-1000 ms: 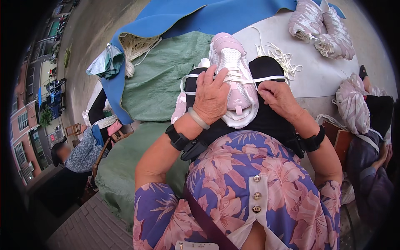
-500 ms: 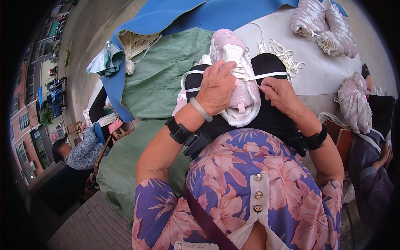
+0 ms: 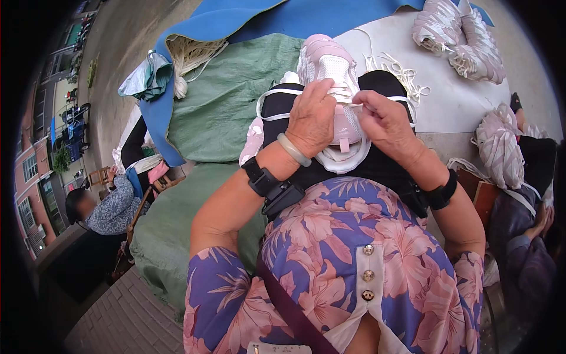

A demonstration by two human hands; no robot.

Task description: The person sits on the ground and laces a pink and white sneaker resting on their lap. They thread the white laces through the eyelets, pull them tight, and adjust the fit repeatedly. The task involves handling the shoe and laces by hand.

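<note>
Now brings right hand [image 3: 386, 127] to upper-centre shoe [image 3: 344, 123], seemingly pinching lace [image 3: 355, 105]; keeps left hand [image 3: 312, 118] there, cannot tell its grip; apparently allows 2-handed lacing.

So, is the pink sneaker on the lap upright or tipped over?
Upright: the pink sneaker has its laces and tongue facing the camera above.

No words or numbers can be read. Toward two o'clock from the centre, the pink tongue [image 3: 344, 125] of a pink-and-white shoe [image 3: 329, 66] bears a small mark, too fine to make out. At six o'clock, a white rectangular piece [image 3: 277, 348] carries tiny dark marks, equally illegible.
</note>
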